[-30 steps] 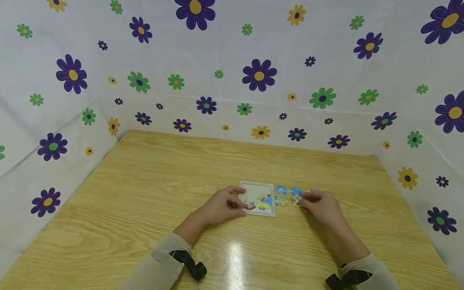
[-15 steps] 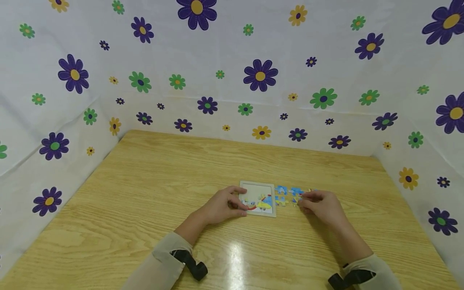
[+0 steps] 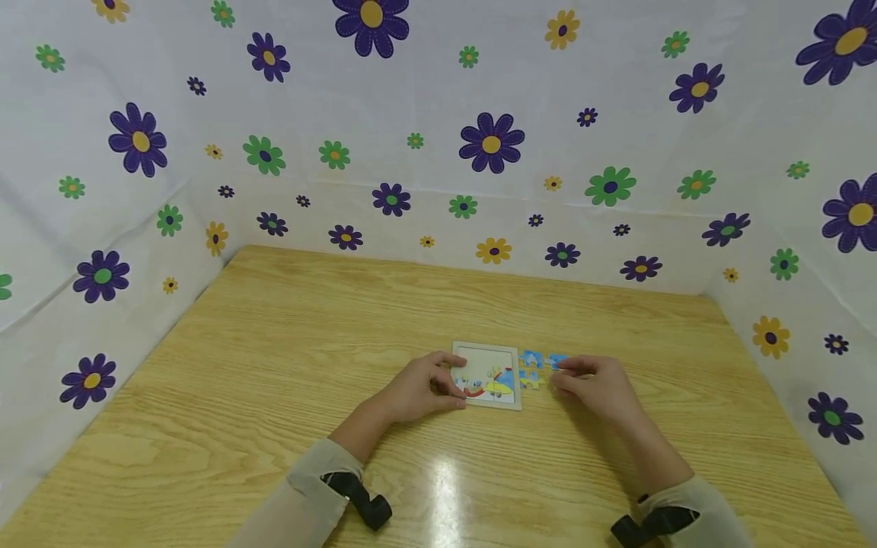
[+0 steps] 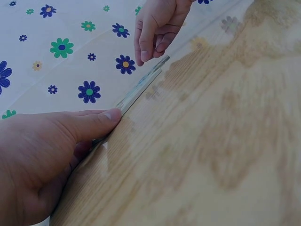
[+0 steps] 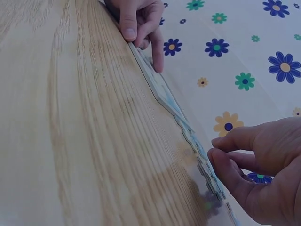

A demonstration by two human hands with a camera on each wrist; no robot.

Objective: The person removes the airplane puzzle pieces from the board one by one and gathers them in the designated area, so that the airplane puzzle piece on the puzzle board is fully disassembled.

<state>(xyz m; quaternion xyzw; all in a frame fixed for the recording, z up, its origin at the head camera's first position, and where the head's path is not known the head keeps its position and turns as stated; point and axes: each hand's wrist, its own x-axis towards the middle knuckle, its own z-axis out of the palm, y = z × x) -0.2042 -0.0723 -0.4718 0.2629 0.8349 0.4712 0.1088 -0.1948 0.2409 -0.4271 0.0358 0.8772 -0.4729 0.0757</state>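
Note:
A square jigsaw puzzle tray (image 3: 483, 356) lies on the wooden table, its lower part filled with a picture of a yellow and blue figure. My left hand (image 3: 418, 390) grips the tray's left edge, thumb at the front corner, also seen in the left wrist view. Right of the tray lie loose puzzle pieces: a blue piece (image 3: 531, 358), a blue and yellow piece (image 3: 530, 380) and another blue piece (image 3: 553, 361). My right hand (image 3: 599, 388) is over the right end of these, thumb and forefinger tips close together. I cannot tell whether a piece is between them.
The wooden table (image 3: 342, 320) extends around the tray on all sides. White cloth walls (image 3: 425, 91) with printed flowers enclose its back and sides. Both wrists carry black camera mounts (image 3: 363, 502) over light sleeves. Pieces lie in a flat row in the right wrist view.
My right hand has shifted slightly left toward the tray. The yellowish piece at its fingertips, visible earlier, is now out of sight. The left hand and tray have stayed put.

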